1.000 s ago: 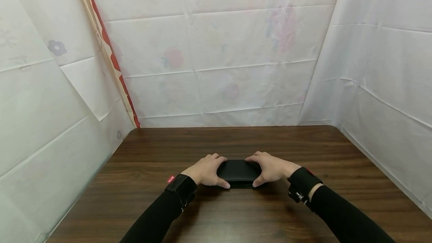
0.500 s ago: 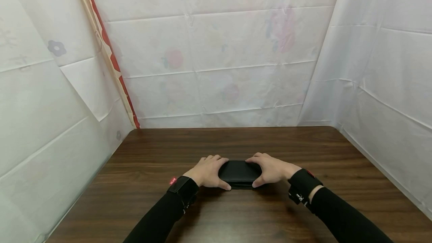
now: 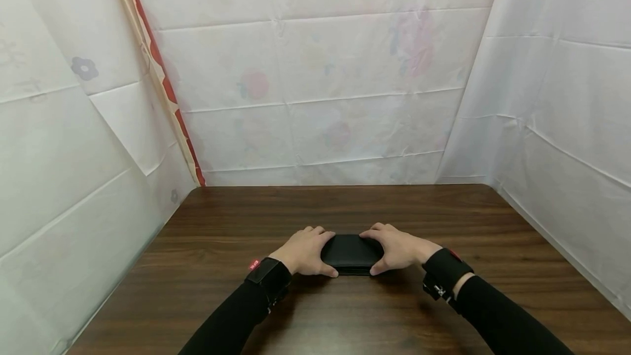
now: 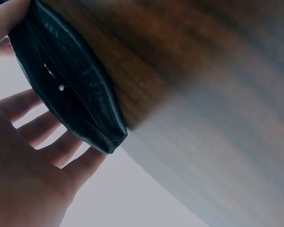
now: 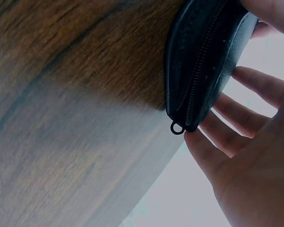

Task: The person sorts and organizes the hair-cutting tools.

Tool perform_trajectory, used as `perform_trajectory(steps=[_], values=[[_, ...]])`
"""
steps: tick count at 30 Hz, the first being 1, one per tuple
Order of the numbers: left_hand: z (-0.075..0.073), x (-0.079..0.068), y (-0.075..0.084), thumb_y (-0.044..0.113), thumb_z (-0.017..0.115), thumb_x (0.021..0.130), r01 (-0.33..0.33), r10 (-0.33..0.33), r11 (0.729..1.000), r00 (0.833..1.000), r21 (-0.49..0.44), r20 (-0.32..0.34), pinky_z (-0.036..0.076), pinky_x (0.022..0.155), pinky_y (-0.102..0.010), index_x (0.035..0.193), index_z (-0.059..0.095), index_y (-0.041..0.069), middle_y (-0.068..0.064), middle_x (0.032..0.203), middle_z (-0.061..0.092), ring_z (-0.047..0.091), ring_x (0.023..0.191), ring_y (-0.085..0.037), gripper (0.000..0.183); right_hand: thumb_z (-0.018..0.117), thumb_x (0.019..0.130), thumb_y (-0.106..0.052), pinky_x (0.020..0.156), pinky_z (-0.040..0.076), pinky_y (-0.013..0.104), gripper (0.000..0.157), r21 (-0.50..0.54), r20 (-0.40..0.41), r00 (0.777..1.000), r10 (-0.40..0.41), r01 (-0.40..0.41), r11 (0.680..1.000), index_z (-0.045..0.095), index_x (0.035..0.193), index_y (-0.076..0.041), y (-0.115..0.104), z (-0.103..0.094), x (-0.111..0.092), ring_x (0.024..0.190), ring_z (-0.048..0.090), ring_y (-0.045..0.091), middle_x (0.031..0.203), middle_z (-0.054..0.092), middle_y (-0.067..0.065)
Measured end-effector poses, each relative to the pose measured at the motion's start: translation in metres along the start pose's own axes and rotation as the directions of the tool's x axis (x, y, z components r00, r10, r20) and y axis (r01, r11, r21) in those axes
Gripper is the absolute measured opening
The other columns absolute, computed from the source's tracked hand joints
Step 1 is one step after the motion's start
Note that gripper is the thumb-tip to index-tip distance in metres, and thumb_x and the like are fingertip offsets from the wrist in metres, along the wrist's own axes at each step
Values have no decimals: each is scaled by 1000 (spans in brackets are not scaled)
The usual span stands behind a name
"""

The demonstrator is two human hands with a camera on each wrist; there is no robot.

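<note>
A black leather-like zip pouch lies flat on the wooden table, between both hands. My left hand grips its left end, with the thumb at the near edge and the fingers toward the far side. At the right end, my right hand holds it in much the same way. The left wrist view shows fingertips against the pouch, with a zip and a small shiny stud-like spot along its side. In the right wrist view a small black ring sticks out from the pouch's corner by the zip.
The dark brown table has rounded far corners. White printed sheeting hangs behind it and along both sides. A red and cream strip runs down the back left corner. Black wrist straps with cameras sit on both wrists.
My left hand has shifted very slightly to the right. Both hands keep their hold on the pouch, which stays at nearly the same place.
</note>
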State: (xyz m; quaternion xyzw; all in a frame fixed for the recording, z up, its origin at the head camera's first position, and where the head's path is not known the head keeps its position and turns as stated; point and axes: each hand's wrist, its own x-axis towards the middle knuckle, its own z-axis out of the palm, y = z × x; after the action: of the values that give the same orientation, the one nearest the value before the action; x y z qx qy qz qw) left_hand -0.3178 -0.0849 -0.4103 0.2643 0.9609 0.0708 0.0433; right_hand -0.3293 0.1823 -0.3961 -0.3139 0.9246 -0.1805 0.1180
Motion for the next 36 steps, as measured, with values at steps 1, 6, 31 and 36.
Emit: perform_trajectory(steps=[1,6,31,36], values=[[0,1,0,62,77,81,2,-2,1000,1000,7,5,42,107,-48,156,43,14,-8,147,51,48,132,-30,95,86,82,-31,102,44,52,79,0,-2,1000,0,0,1000,50,149,-9,0,0,0,129,46,32,145,45,13],[-3,3,1,64,74,83,9,-12,998,999,56,44,39,111,-48,158,37,12,-10,153,45,44,137,-31,99,86,82,-31,102,44,51,79,-6,-13,1000,-1,1,1000,50,148,-8,-2,2,0,129,46,33,146,45,14],[-6,2,5,58,77,84,10,-11,1000,997,12,71,34,115,-51,155,40,7,-10,153,46,45,139,-32,94,68,98,-20,100,46,55,54,111,-91,995,-30,40,993,53,143,3,26,-16,-12,121,56,37,138,55,18],[-5,3,6,58,76,85,16,-17,1000,997,17,74,33,115,-50,155,39,8,-9,154,45,43,140,-32,94,59,97,-1,102,46,56,43,94,-145,989,-26,40,995,54,138,9,31,-16,-13,124,56,42,135,58,22]])
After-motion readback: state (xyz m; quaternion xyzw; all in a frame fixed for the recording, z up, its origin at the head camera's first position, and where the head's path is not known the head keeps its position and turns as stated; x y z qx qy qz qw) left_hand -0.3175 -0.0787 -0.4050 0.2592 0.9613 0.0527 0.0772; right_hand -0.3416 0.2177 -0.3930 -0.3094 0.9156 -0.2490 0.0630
